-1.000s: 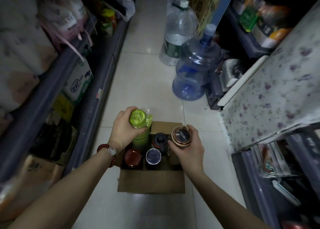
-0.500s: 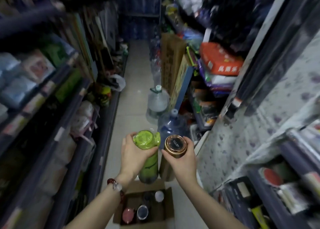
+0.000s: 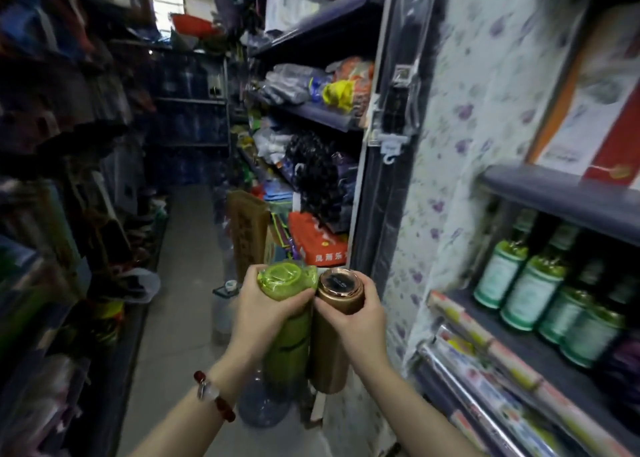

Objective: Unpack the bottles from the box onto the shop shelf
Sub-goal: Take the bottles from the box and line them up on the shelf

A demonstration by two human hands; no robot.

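Head view: two bottles, green bottle (image 3: pixel 286 321) in left hand (image 3: pixel 258 313), copper bottle (image 3: pixel 334 332) in right hand (image 3: pixel 360 321).

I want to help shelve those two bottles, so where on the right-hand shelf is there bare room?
A dark bare strip of shelf board lies between the green-capped bottles behind and the wrapped rolls along the front edge. The back row is crowded. Both hands are full: green bottle in left hand, copper bottle in right hand.

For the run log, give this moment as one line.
left hand: grips green bottle | right hand: grips copper flask | both upright, unshelved
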